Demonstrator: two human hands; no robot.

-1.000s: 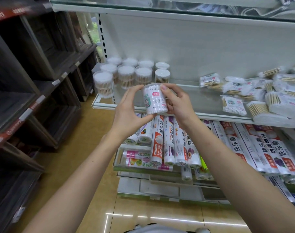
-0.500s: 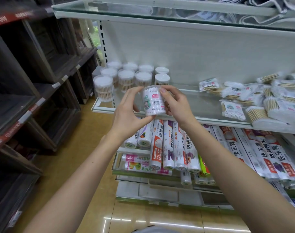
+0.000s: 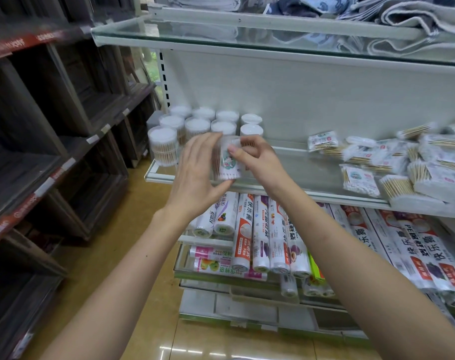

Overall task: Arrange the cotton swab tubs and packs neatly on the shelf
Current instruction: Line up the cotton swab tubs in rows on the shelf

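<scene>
Both the left hand (image 3: pixel 199 168) and right hand (image 3: pixel 255 159) grip a labelled swab tub (image 3: pixel 227 162) upright at the near edge of the glass shelf (image 3: pixel 299 175), just right of the grouped tubs (image 3: pixel 195 126)

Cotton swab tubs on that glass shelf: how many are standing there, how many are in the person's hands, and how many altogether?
Clear round plastic tubs of cotton swabs standing on the glass shelf: 9
Labelled clear tub held between the left hand and right hand: 1
Total: 10
The flat plastic swab packs lie heaped, too jumbled to count.
</scene>
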